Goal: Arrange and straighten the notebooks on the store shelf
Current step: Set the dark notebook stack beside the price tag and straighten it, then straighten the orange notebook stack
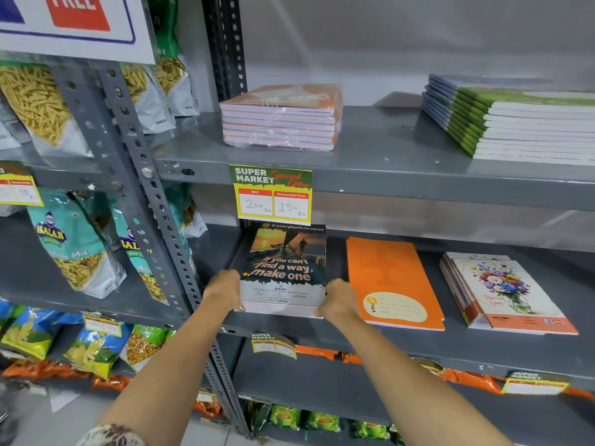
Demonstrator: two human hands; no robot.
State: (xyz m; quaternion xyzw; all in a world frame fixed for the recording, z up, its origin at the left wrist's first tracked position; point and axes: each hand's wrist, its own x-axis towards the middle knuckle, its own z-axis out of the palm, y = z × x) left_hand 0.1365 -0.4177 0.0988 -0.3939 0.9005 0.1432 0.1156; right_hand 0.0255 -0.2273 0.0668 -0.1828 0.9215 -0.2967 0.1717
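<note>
Both hands hold the sunset notebook pile [283,268] at the near edge of the middle shelf [418,346]: left hand [223,289] on its left side, right hand [338,299] on its right. An orange notebook [391,281] lies just right of the right hand, with a flower notebook pile [505,294] farther right. A price tag [273,193] hangs just above, and a metal post [161,201] stands close on the left.

The green notebook stack [521,123] is cut off by the right edge.
</note>
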